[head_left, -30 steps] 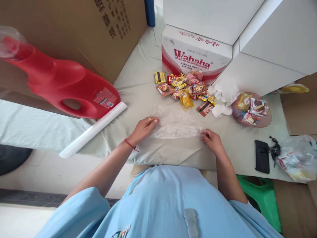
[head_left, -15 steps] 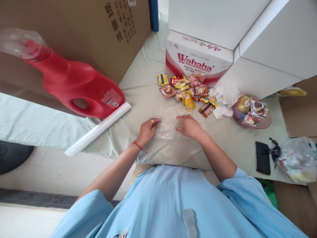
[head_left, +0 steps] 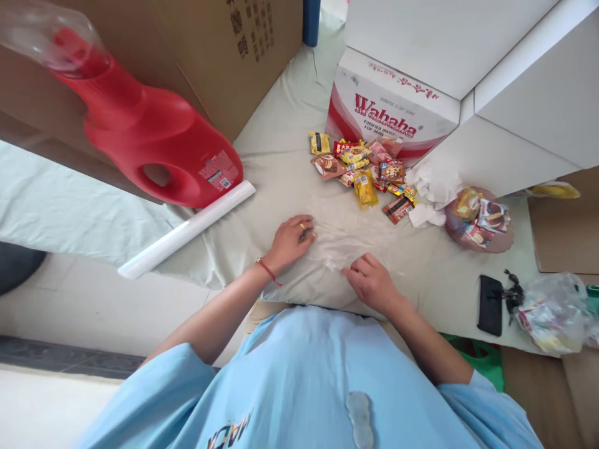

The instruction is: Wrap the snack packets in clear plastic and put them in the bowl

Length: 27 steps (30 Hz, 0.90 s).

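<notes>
A thin, wrinkled sheet of clear plastic film [head_left: 334,240] lies on the cloth-covered table in front of me. My left hand [head_left: 292,242], with a ring and a red cord at the wrist, pinches its left edge between thumb and fingers. At the near right edge, my right hand [head_left: 373,280] is closed, thumb and forefinger gripping the film. Just beyond the film is a pile of small wrapped snacks [head_left: 365,190]. Whether the film is one layer or a bag, I cannot tell.
On the left lie a white roll [head_left: 187,231] and a large red bottle [head_left: 163,143] beside a cardboard box [head_left: 196,56]. A Wahaha carton [head_left: 384,112] stands behind the snacks. To the right are crumpled tissues [head_left: 437,181], a snack bowl [head_left: 452,227], a phone [head_left: 490,305] and a plastic bag [head_left: 547,318].
My right hand has moved toward me and closed on the film's near edge. The film is now spread wider and more wrinkled. The view has shifted slightly.
</notes>
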Each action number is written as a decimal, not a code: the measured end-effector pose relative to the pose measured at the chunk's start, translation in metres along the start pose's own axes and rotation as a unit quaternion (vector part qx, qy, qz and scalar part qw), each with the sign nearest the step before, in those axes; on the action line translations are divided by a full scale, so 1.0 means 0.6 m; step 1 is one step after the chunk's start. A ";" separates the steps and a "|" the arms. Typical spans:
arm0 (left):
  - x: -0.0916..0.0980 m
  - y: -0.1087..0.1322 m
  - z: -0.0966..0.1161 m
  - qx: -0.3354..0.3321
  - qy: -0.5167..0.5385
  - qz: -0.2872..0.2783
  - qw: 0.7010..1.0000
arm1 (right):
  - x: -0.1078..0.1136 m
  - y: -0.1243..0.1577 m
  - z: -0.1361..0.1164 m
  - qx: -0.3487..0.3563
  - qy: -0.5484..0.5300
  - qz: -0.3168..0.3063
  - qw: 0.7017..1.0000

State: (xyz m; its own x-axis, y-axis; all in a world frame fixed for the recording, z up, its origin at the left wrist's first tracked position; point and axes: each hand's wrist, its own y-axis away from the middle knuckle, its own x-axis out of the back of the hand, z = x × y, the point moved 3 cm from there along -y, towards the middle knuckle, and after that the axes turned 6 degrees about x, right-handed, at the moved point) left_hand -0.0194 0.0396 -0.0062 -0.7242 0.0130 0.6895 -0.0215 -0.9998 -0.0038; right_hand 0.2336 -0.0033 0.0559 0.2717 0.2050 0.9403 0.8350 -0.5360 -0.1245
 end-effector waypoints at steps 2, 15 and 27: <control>0.002 0.006 0.002 0.003 -0.028 -0.028 0.999 | -0.011 0.028 -0.022 0.035 -0.054 -0.081 0.995; 0.016 0.048 0.029 -0.061 -0.178 -0.261 0.947 | -0.022 0.016 0.118 -0.243 -0.002 0.039 0.969; 0.029 0.043 0.016 -0.093 -0.202 -0.312 0.924 | 0.029 0.023 0.229 -0.343 0.024 0.114 0.932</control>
State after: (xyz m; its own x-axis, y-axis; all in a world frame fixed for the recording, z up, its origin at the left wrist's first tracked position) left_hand -0.0256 0.0140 0.0127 -0.2156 0.5401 0.8135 -0.4935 -0.7792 0.3865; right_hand 0.3155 0.1051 0.0268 0.3700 -0.0068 0.9290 0.2510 -0.9621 -0.1070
